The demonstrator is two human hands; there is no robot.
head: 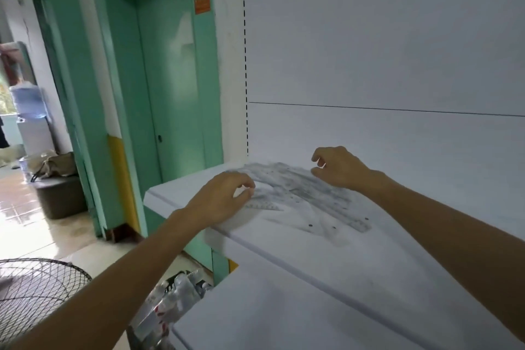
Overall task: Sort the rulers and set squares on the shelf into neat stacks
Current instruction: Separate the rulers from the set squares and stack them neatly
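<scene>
- rulers and set squares [306, 193]: clear plastic, one loose overlapping heap on the white shelf [284, 247], toward its back left corner.
- left hand [224, 199]: fingers curled, tips at the heap's left edge. Too blurred, cannot tell if it pinches a piece.
- right hand [341, 169]: over the heap's far side, fingers loosely curled, thumb and forefinger apart, nothing between them.
- fan grille [37, 287]: low left.

Bare forearms [142, 258] (uncovered as far as seen) end in left hand [224, 196] and right hand [338, 167]
</scene>
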